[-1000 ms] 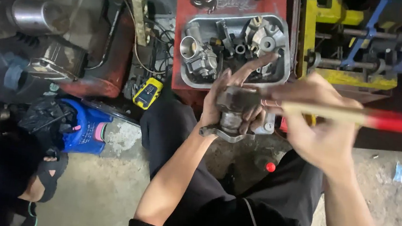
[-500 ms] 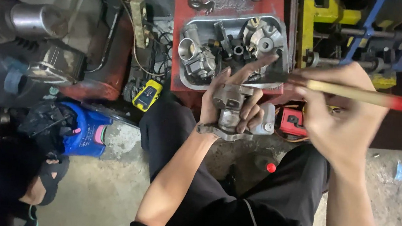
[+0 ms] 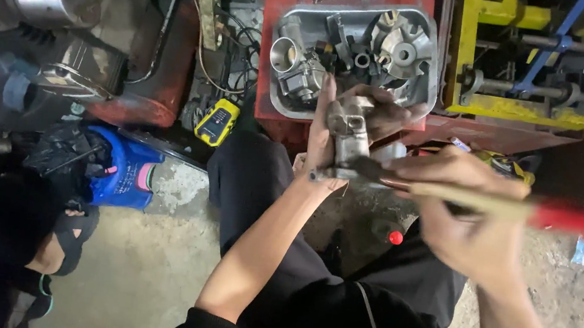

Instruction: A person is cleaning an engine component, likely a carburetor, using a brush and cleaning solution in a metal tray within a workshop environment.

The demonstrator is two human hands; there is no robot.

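A repair workshop: metal tray (image 3: 426, 91) of engine parts (greasy), yellow machine frame (image 3: 521, 112), stained concrete floor (image 3: 143, 271).

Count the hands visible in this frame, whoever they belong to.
2, both the person's own. The left hand grips a grey metal part in front of the parts tray. The right hand holds a brush against that part. No other hands show.

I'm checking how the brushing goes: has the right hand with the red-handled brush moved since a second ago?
Yes. The right hand has dropped away from the metal tray, so the brush now touches the lower end of the metal part in the left hand.
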